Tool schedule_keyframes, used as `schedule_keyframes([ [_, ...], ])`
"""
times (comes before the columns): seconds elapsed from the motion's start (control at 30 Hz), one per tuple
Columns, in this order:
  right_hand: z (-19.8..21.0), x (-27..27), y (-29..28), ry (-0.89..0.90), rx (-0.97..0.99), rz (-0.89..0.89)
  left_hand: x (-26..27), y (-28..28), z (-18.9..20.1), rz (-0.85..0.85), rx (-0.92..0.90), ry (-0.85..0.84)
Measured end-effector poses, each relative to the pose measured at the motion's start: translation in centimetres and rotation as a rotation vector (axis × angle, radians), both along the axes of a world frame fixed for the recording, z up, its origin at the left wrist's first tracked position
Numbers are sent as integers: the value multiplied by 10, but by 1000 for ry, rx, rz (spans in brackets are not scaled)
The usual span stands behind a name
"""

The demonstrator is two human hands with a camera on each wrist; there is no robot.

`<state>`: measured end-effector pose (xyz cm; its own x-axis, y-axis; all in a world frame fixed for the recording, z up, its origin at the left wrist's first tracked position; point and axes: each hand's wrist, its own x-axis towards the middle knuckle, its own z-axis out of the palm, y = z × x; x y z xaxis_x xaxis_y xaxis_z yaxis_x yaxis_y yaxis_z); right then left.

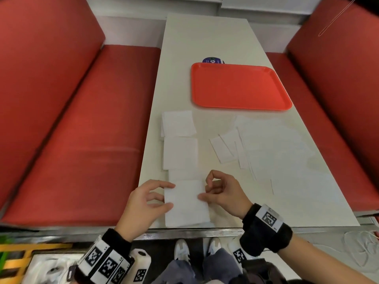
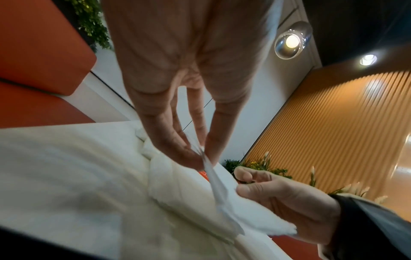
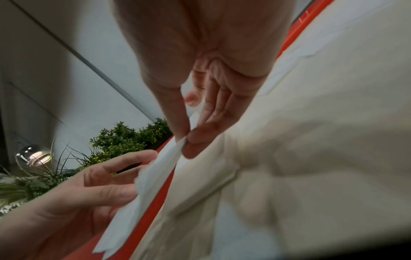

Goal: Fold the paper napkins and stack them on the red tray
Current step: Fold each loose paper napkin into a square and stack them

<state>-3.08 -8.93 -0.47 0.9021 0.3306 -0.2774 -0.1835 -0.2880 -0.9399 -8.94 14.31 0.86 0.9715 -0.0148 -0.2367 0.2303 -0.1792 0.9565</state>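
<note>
A white paper napkin [image 1: 185, 203] lies at the near edge of the table, partly lifted. My left hand [image 1: 171, 195] pinches its left edge between thumb and fingers; the left wrist view shows that pinch [image 2: 200, 154] on the napkin [image 2: 222, 193]. My right hand [image 1: 205, 191] pinches the right edge, seen close in the right wrist view [image 3: 184, 139] with the napkin [image 3: 151, 176] stretched between both hands. The red tray [image 1: 240, 87] sits further back with nothing on it. Two folded napkins [image 1: 178, 124] [image 1: 180, 153] lie in a row beyond my left hand.
Several flat napkins [image 1: 276, 150] are spread over the right side of the white table [image 1: 205, 37]. A dark blue round label [image 1: 213, 60] peeks out behind the tray. Red booth benches [image 1: 82, 119] flank the table on both sides.
</note>
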Motion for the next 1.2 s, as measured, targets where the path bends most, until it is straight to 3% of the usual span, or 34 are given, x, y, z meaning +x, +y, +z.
schedule_keyframes([
  [0.13, 0, 18, 9, -185, -79, -58, 16, -3, -1, 82, 160, -122],
  [0.23, -3, 26, 12, -270, -229, -72, 28, -10, -7, 28, 326, -192],
  [0.43, -17, 21, 14, -173, -437, 63, 32, -18, -25, -166, 602, -61],
  [0.6, -4, 32, -4, -152, -444, 73, 31, -16, -20, -195, 642, -68],
  [0.77, 21, 85, -70, -240, -694, -192, 32, -16, -5, -169, 641, -162],
  [0.9, 22, 131, -112, -26, -937, -346, 36, -23, 1, -135, 601, -228],
  [1.0, 12, 142, -117, 93, -1062, -326, 39, -29, 2, -113, 559, -259],
  [1.2, -2, 142, -122, 146, -908, -434, 37, -29, 4, -76, 540, -284],
])
